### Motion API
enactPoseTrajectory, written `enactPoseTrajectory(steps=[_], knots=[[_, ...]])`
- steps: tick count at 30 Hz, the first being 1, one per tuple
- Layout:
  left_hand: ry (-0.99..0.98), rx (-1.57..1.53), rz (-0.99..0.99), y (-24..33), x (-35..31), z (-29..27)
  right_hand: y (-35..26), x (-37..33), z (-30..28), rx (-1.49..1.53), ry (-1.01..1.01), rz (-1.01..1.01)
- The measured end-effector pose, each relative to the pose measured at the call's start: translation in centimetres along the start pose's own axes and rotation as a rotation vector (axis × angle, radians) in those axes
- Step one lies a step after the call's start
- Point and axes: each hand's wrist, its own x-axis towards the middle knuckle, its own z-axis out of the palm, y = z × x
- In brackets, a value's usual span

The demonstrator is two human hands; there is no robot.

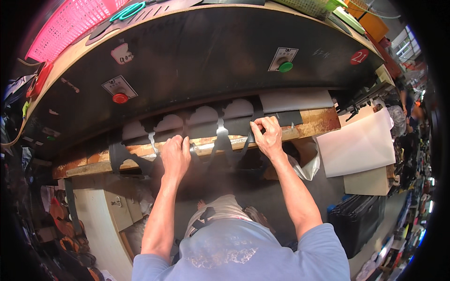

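A black sheet (224,142) with several rounded cut-outs lies on the worn wooden board (316,122) and droops over its near edge in strips. My left hand (175,157) is closed at the sheet's middle, thumb against the curled fingers; its exact hold is partly hidden. Farther right, my right hand (268,136) pinches a strip along the same sheet. Behind the hands, pale rounded shapes (202,115) show through the cut-outs. A white sheet (295,101) lies at the board's right end.
A broad black machine beam (187,56) overhangs the board, with a red button (120,98) and a green button (285,66). On top are a pink basket (70,30) and teal-handled scissors (129,10). White sheets (358,145) stand right; a cabinet (96,220) is lower left.
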Motion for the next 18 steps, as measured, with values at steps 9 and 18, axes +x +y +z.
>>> enactPoseTrajectory(steps=[9,18], knots=[[-0.207,-0.065,0.067,1.7,-8.2,-3.0,-4.7,-2.2,-0.8,0.114,-0.028,0.006],[-0.197,-0.111,0.052,1.3,-1.4,-2.8,-10.4,-1.7,6.4,-0.231,-0.318,0.050]])
